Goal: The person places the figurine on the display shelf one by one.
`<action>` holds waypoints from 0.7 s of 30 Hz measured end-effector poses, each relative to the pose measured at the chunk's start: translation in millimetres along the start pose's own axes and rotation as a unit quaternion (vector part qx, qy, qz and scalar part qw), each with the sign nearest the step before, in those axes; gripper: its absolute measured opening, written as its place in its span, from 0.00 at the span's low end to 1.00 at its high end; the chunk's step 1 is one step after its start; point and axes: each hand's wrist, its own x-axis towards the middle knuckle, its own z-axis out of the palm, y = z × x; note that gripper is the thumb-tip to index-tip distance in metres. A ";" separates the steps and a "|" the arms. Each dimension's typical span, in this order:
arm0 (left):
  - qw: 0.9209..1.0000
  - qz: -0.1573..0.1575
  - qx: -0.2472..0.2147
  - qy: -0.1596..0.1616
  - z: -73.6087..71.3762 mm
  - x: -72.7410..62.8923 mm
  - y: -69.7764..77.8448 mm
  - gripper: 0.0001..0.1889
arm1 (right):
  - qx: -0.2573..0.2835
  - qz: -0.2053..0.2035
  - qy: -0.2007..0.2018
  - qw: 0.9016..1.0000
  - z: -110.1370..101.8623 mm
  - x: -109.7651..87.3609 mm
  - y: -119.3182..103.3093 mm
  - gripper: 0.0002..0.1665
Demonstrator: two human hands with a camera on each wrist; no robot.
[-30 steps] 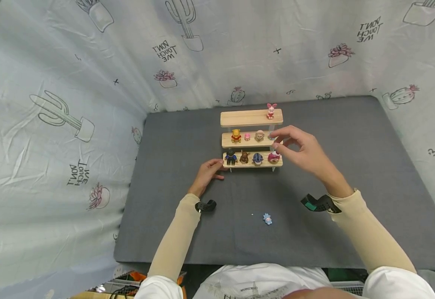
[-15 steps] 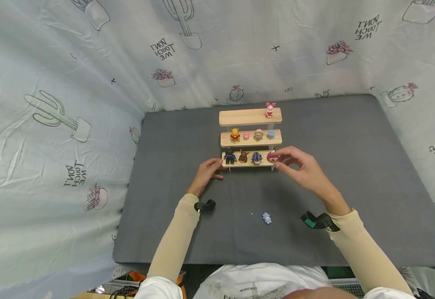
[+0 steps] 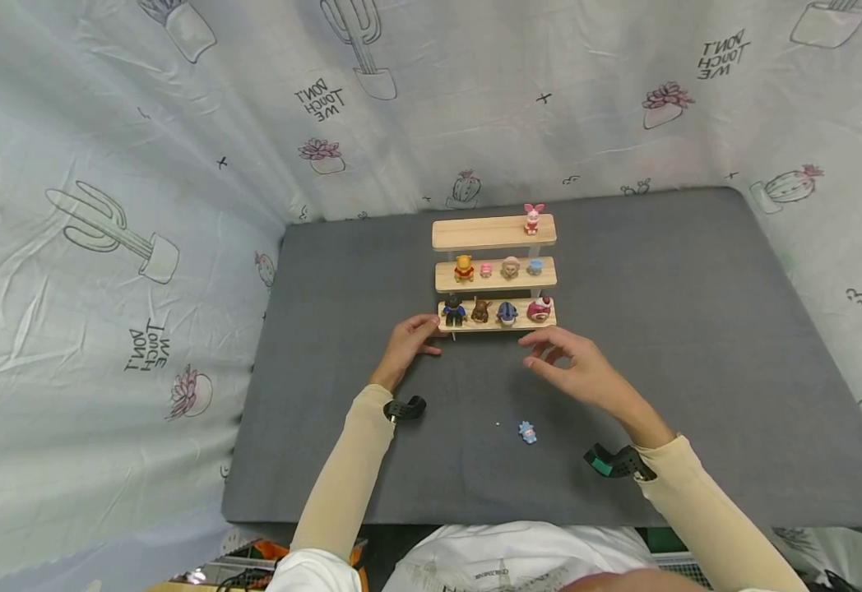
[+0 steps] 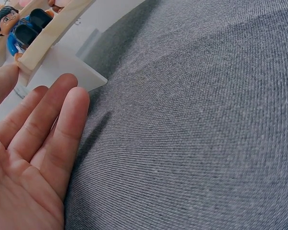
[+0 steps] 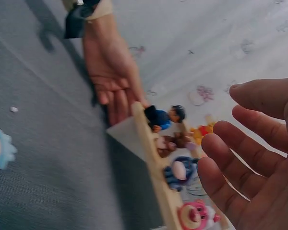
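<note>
head view: the left hand [image 3: 406, 344] steadies the wooden shelf [image 3: 495, 321] at its lower left corner, fingers straight; keep it braced. the right hand [image 3: 577, 370], fingers loosely apart and empty, has drawn back from the shelf toward the small blue figure [image 3: 527, 432] on the mat [image 3: 697, 345].

left wrist view: straight fingers [image 4: 48, 124] lie beside the shelf's foot.

right wrist view: relaxed fingers [image 5: 240, 163] hover apart.

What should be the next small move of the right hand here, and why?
Probably the right hand, open and holding nothing, should lower toward the small blue figure lying alone on the gray mat. The other figures stand on the wooden shelf, which the left hand touches at its lower left corner.
</note>
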 end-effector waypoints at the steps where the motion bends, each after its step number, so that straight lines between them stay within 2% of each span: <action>1: 1.000 0.001 -0.002 0.000 -0.2 0.0 -0.2 0.18 | -0.003 0.001 -0.006 1.000 2.7 -0.9 0.8 0.15; 8: 1.000 0.003 -0.007 0.000 -0.4 0.8 -0.9 0.18 | -0.006 0.033 -0.057 0.998 17.9 -7.1 2.4 0.14; 15: 1.000 0.002 0.002 0.005 0.1 0.6 -0.9 0.18 | -0.007 0.047 -0.080 0.996 26.0 -12.5 8.8 0.15; 21: 1.000 0.002 0.001 0.005 0.4 -0.6 -0.5 0.18 | -0.004 0.074 -0.119 0.990 32.0 -19.3 16.7 0.18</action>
